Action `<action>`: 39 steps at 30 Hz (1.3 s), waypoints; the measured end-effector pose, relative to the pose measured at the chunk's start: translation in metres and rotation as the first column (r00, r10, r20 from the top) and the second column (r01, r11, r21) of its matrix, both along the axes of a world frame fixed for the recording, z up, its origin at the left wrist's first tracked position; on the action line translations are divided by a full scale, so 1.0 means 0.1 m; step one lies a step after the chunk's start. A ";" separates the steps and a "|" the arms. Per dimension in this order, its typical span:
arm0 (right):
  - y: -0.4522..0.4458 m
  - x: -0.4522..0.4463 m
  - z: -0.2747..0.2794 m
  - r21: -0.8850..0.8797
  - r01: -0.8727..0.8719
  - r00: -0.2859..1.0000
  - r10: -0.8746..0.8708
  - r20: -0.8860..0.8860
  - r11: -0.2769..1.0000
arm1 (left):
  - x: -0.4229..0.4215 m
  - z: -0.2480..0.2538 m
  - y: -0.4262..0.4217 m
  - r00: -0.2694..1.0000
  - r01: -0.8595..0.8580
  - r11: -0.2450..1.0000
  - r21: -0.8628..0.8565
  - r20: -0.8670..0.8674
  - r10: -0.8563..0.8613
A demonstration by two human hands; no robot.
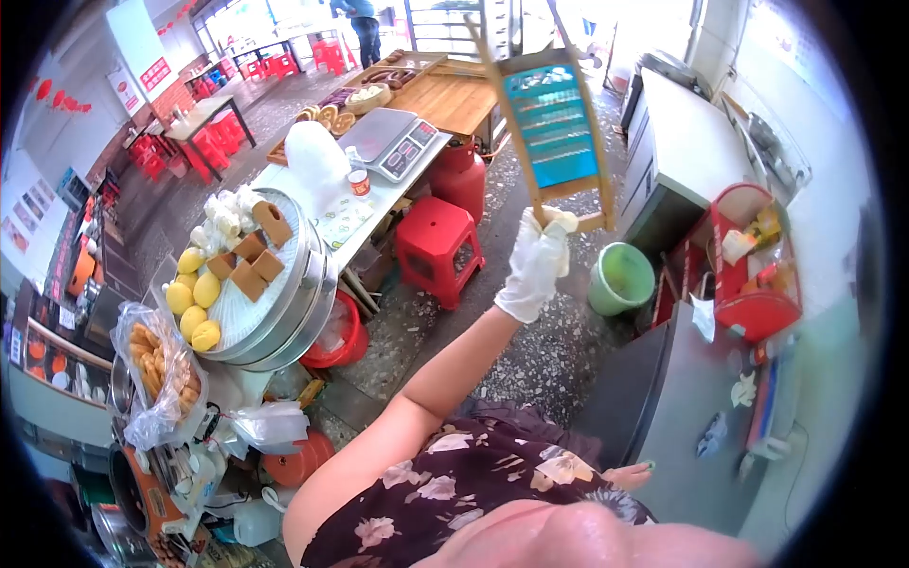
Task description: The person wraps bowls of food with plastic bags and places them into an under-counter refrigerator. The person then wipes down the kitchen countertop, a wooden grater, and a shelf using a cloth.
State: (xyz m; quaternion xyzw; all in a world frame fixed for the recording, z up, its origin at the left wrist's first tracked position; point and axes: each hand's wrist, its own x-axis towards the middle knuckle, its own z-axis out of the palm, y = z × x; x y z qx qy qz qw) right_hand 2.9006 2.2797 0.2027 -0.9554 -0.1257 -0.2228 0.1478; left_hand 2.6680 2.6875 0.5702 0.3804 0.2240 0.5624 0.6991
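Observation:
My left hand, in a white glove, grips the lower end of a grater with a wooden frame and holds it upright. Its blue panel bears rows of slots, and two wooden legs extend past the panel's top. Below it, a red plastic stool and a green bucket stand on the speckled floor. Low against the dark floral dress, bare fingers of my right hand show, stretched out beside the grey counter. The rest of that hand is hidden by my body, and nothing is visible in it.
At left, a stacked steamer bears yellow buns and brown cake pieces. Bagged fried dough lies nearby. A digital scale sits on the table. A red box is at right. Another person stands far back.

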 end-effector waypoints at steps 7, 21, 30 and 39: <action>0.04 -0.06 0.11 0.067 0.007 0.998 -0.003 -0.059 0.998 | 0.04 0.07 -0.24 0.954 0.154 0.986 -0.066 -0.249 -0.166; 0.02 -0.10 0.05 -0.133 0.021 0.998 -0.013 0.060 0.991 | -0.30 -0.62 -0.58 0.681 0.476 0.875 0.085 -0.666 -0.305; 0.02 -0.09 0.02 -0.096 0.018 0.999 -0.015 0.031 0.995 | -0.65 -1.17 -0.75 0.617 0.421 0.885 -0.200 -0.651 -0.441; 0.03 -0.04 0.00 -0.101 -0.006 1.000 0.009 0.028 0.995 | -0.81 -1.32 -0.76 0.668 0.316 0.913 -0.258 -0.623 -0.407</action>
